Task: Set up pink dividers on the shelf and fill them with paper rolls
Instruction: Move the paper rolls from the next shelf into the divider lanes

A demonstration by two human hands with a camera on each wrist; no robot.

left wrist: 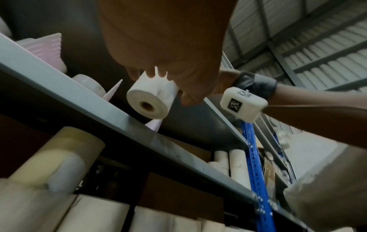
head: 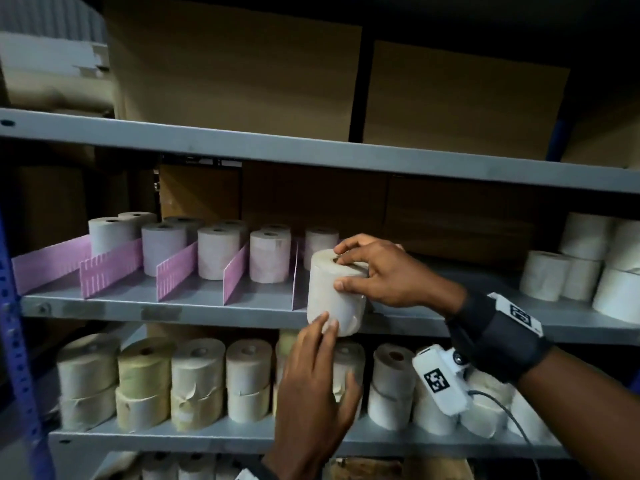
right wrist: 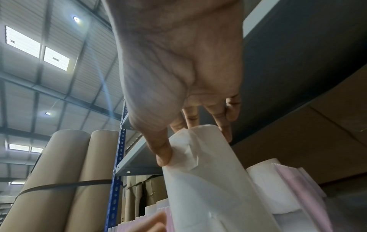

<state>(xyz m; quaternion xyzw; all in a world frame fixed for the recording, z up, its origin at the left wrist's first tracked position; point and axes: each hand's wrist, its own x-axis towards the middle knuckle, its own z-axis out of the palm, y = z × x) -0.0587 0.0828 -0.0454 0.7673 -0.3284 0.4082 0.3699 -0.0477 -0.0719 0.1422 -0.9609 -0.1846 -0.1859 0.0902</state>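
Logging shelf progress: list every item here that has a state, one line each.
held paper roll: upright, off the shelf at its front edge
right hand: grips the held roll's top
left hand: fingers straight, touching the roll's base
pink dividers: standing on edge
rolls between dividers: upright
lower-shelf rolls: stacked two high
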